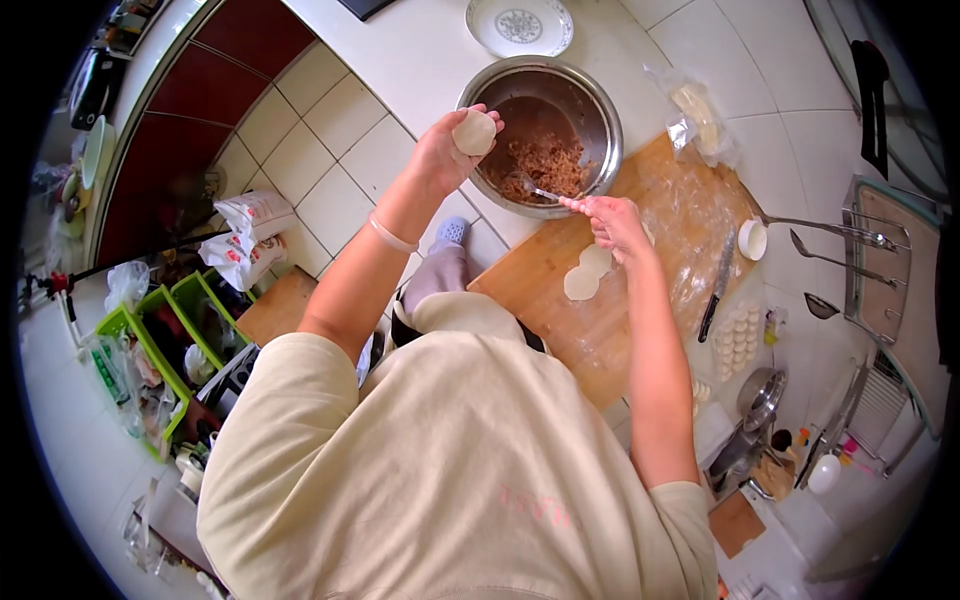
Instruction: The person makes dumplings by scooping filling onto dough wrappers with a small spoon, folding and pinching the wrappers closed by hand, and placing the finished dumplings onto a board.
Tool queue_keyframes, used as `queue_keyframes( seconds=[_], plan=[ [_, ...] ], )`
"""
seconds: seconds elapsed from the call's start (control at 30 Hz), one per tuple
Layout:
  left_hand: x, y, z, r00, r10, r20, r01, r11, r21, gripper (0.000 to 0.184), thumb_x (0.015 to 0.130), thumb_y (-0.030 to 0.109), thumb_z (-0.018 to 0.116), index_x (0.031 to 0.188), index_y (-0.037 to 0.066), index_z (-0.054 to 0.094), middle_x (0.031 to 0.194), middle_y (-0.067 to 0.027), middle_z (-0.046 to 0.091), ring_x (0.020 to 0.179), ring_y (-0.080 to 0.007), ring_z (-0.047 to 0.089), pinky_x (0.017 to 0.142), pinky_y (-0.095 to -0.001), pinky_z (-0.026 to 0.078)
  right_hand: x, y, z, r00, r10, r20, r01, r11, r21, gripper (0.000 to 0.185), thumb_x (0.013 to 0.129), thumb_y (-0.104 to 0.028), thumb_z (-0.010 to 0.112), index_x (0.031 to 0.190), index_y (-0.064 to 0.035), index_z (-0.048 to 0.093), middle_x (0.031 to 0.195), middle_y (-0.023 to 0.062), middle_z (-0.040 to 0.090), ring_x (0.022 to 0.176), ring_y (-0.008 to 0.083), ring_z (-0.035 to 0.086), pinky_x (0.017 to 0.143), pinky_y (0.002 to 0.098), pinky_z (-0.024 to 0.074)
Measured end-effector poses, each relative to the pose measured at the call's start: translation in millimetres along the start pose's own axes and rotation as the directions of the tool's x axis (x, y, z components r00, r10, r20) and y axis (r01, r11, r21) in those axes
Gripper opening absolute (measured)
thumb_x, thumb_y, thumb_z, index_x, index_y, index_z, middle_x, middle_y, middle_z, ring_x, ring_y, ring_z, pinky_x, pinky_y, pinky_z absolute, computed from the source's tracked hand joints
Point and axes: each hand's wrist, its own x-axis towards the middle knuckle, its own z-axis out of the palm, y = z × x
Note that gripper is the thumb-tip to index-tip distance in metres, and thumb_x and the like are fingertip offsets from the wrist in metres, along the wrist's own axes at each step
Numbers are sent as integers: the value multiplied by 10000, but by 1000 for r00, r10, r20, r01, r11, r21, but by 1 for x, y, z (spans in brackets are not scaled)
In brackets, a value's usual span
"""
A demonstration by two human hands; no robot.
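My left hand (440,158) holds a round, pale dumpling wrapper (474,133) across its palm and fingers, beside the left rim of a steel bowl (606,112). In my right hand (616,226) is the handle of a metal spoon (545,192), its fingers closed round it. The spoon's tip reaches into minced meat filling (550,163) inside the bowl. More round wrappers (581,283) lie overlapping on the wooden board (540,310), just left of my right wrist. My right hand hides part of that group.
A patterned white plate (520,25) stands beyond the bowl. Right of the board's middle lies a knife (717,290), near a small white cup (752,240) and a tray of formed dumplings (738,340). A plastic bag (700,120) with dough rests at the board's far corner.
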Motion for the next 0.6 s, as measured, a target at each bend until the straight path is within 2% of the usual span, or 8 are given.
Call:
queue_keyframes(
  seconds=[0.1,0.2,0.27,0.3,0.33,0.4,0.47,0.6],
  plan=[
    [3,-3,-5,1000,18,-2,-18,1000,-2,355,980,211,338,1242,-8,432,1174,-193,574,1129,-311,556,914,-375,493,-9,0,7,1000,13,11,-15,985,171,221,938,-187,511,877,-14,634,983,95,706,419,-21,223,358,171,197],
    [4,-14,0,1000,21,-4,-22,999,-49,363,978,246,349,1228,1,444,1172,-195,577,1134,-313,550,938,-384,474,-43,-25,22,987,-144,-70,158,943,294,233,948,-181,491,898,-4,634,1044,114,693,431,-15,244,364,164,206],
    [2,-26,10,997,-49,66,58,988,-143,385,983,295,358,1228,13,451,1182,-185,575,1145,-314,540,970,-402,444,-60,-35,35,931,-275,-239,317,935,159,213,951,-150,507,932,16,639,1050,108,691,477,4,412,401,183,337],
    [-2,-32,18,996,-51,68,61,987,-146,385,983,295,358,1228,13,451,1182,-185,575,1145,-314,540,970,-402,444,-60,-33,42,931,-274,-242,316,936,156,213,951,-150,507,932,16,639,1050,108,691,477,4,412,401,183,337],
    [-8,-36,30,994,-73,87,85,985,-147,399,984,321,363,1227,18,455,1190,-178,573,1151,-315,536,979,-410,433,-59,-29,49,769,-560,-309,564,821,-84,188,943,-124,525,956,25,639,1035,102,697,549,45,504,466,217,413],
    [-10,-44,45,977,-102,187,143,965,-221,441,981,379,378,1219,20,474,1211,-170,564,1170,-323,522,985,-421,420,-65,-27,58,527,-797,-294,725,603,-333,170,934,-99,543,980,35,639,1020,97,702,620,86,596,532,251,489],
    [-14,-50,56,974,-123,188,166,957,-236,442,979,382,383,1212,19,481,1214,-177,560,1174,-329,519,985,-421,421,-77,-29,63,312,-936,-165,522,314,-793,161,898,-57,588,1018,37,639,970,82,707,749,176,661,662,317,537],
    [-31,-50,79,968,-153,197,208,931,-299,444,976,375,389,1215,13,485,1224,-195,553,1182,-342,514,988,-417,422,-78,-21,62,219,-971,-92,414,178,-892,170,879,-36,599,1033,20,640,928,72,704,727,208,647,639,316,535]
  ],
)
